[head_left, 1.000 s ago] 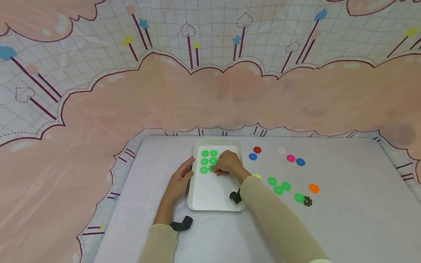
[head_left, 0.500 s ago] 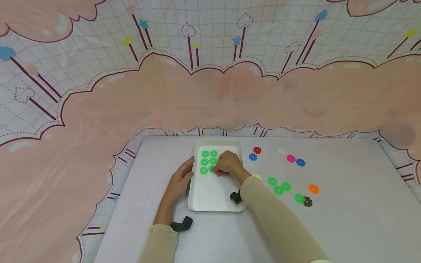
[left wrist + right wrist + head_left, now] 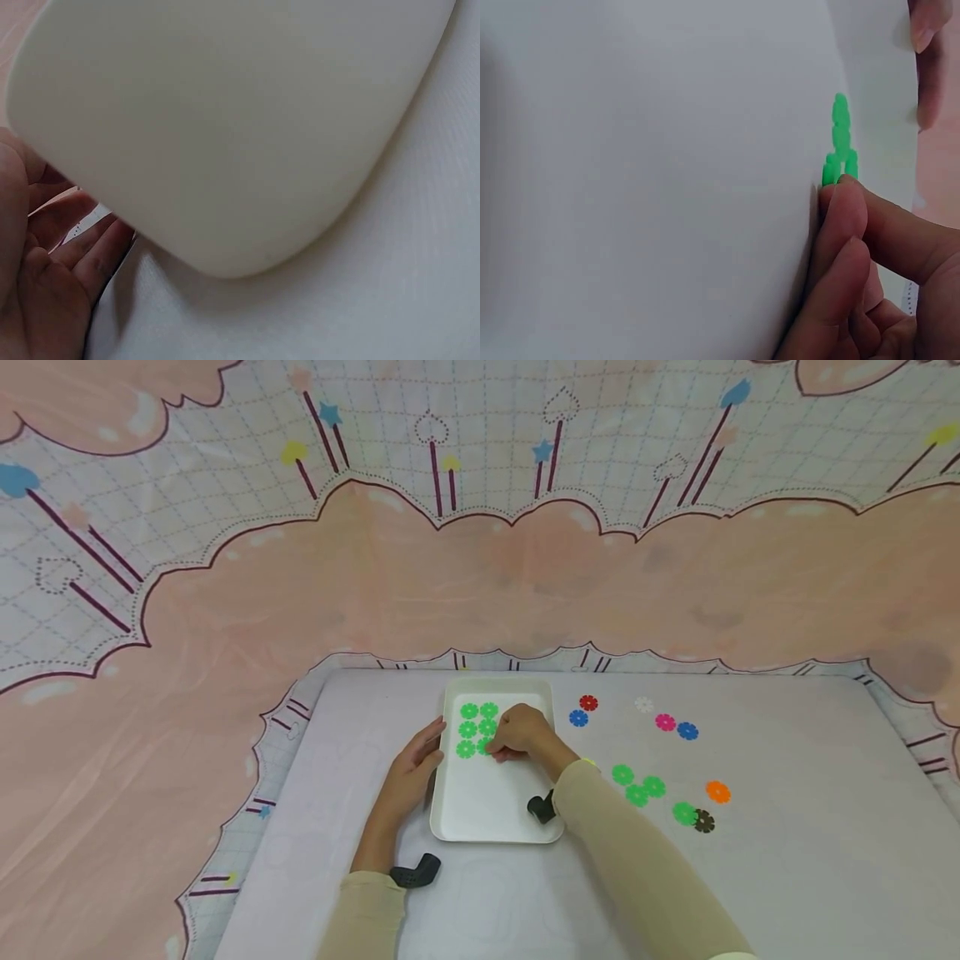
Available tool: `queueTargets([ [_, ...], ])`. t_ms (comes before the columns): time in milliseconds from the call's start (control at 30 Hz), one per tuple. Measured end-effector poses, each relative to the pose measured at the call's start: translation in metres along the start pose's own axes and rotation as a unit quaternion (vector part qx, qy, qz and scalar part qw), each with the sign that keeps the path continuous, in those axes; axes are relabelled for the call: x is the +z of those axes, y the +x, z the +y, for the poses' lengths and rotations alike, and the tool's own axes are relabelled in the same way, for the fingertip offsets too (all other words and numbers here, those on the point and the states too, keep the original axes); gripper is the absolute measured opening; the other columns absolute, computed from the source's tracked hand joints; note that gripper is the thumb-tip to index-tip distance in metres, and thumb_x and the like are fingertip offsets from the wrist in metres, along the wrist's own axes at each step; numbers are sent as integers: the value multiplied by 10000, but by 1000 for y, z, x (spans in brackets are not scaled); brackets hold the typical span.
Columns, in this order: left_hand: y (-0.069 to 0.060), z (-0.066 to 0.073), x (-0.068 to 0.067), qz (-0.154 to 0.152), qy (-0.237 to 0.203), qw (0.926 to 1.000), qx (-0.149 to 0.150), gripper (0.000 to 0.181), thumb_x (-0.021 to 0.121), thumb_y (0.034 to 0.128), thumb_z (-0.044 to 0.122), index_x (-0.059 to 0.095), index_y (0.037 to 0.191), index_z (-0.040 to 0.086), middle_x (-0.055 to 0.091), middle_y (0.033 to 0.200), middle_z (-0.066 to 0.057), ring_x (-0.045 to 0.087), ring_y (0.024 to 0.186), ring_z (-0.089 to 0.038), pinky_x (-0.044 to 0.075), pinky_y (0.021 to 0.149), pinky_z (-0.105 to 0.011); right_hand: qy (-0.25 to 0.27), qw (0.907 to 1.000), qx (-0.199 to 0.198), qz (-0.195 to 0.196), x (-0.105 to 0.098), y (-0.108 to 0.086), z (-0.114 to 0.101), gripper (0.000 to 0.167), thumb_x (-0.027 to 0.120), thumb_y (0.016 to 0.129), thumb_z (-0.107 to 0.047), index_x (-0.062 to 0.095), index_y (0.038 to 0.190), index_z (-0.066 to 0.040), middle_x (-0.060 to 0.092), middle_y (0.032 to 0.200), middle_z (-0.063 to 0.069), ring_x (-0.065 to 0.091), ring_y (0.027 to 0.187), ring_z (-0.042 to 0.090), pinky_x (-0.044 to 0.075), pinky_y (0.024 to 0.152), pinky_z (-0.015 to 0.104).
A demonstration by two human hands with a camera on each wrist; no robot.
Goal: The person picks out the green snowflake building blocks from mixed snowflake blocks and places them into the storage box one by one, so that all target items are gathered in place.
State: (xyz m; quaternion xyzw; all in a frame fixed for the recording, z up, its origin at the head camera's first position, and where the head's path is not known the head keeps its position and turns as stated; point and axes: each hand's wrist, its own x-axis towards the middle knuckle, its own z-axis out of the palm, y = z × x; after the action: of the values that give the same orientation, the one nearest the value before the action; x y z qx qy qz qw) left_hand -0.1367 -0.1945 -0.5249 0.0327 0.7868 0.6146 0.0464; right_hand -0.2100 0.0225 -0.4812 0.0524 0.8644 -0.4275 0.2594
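Green plastic snowflake discs [image 3: 468,729] lie in two columns in the upper left of a white tray [image 3: 495,810]. My right hand [image 3: 521,731] reaches into the tray and pinches the lowest green snowflake disc [image 3: 483,747] of the right column, which its fingertips partly cover. In the right wrist view, the thumb and forefinger meet at the near end of the green discs [image 3: 841,135], seen almost edge-on. My left hand [image 3: 408,777] touches the tray's left rim with its fingers fairly straight; the left wrist view shows it beside the tray wall [image 3: 225,255].
Right of the tray lie loose green discs [image 3: 637,795], an orange disc [image 3: 717,792] and a brown disc [image 3: 703,821] touching a green one. Farther back are red [image 3: 588,702], blue [image 3: 578,718], white [image 3: 643,704] and pink [image 3: 665,722] discs. A yellow one is mostly hidden by the right forearm.
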Motion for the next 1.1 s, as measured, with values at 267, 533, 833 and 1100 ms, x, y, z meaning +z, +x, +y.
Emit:
queueTargets([
  [267, 1, 1, 0, -17, -31, 10000, -6, 487, 532, 1044, 95, 489, 1522, 181, 404, 1618, 103, 429, 1482, -243, 396, 1188, -470, 152, 9997, -126, -164, -6, -3, -1, 253, 861, 810, -120, 619, 746, -80, 713, 672, 53, 642, 535, 121, 495, 486, 197],
  [533, -1, 3, 1, 48, 80, 9999, -84, 485, 532, 1044, 111, 488, 1521, 186, 394, 1628, 81, 408, 1497, -251, 374, 1205, -477, -177, 9976, -650, -155, -24, -14, -7, 235, 853, 828, -178, 642, 770, -90, 690, 676, 22, 590, 571, 111, 448, 500, 200],
  [833, -1, 3, 1, 5, 6, 10000, -33, 485, 531, 1046, 107, 484, 1523, 180, 382, 1636, 67, 389, 1509, -246, 376, 1202, -456, 425, 9942, -891, -416, -55, -31, -5, 234, 839, 846, -157, 627, 840, -58, 736, 755, 60, 667, 621, 137, 616, 674, 315],
  [1100, -1, 0, 1, -34, 58, 10000, 49, 478, 536, 1049, 116, 488, 1521, 171, 365, 1648, 39, 350, 1529, -241, 319, 1235, -450, 305, 9946, -890, -443, -97, -46, 20, 240, 808, 878, -189, 618, 908, -47, 747, 838, 100, 691, 758, 272, 618, 776, 402],
])
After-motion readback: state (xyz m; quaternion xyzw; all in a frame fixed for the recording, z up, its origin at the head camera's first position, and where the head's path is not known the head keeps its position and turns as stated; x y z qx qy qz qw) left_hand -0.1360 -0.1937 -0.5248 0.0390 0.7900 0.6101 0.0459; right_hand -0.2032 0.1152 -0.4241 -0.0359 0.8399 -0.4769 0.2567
